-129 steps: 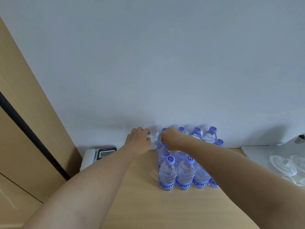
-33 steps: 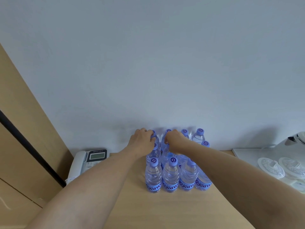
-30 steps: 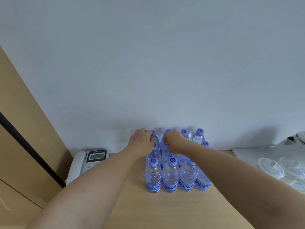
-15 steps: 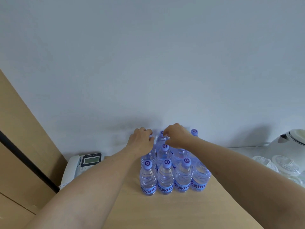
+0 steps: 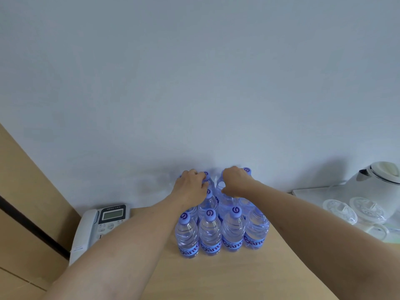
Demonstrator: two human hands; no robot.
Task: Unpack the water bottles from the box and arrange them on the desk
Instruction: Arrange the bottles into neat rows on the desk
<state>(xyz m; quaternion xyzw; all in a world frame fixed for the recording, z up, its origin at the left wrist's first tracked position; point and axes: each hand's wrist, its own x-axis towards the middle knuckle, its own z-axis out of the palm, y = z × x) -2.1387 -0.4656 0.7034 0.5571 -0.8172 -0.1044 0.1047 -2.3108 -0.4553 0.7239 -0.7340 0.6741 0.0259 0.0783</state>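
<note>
Several clear water bottles point(image 5: 210, 233) with purple caps and blue labels stand packed in rows on the wooden desk point(image 5: 216, 278), against the wall. My left hand point(image 5: 191, 188) reaches over the back left of the group, fingers curled round the tops of back-row bottles point(image 5: 206, 176). My right hand point(image 5: 234, 180) is curled over the back row just right of it, gripping a bottle top there. A purple cap point(image 5: 247, 170) shows past its knuckles. No box is in view.
A white desk phone point(image 5: 101, 224) lies at the left, by a wooden panel point(image 5: 26, 191). At the right a white kettle point(image 5: 381, 180) and upturned glass cups point(image 5: 338, 211) sit on a white tray point(image 5: 307, 191). The wall rises right behind the bottles.
The view has shifted left, so the kettle now shows fully. My right hand moved a little right along the back row; my left hand stays at the back left bottles.
</note>
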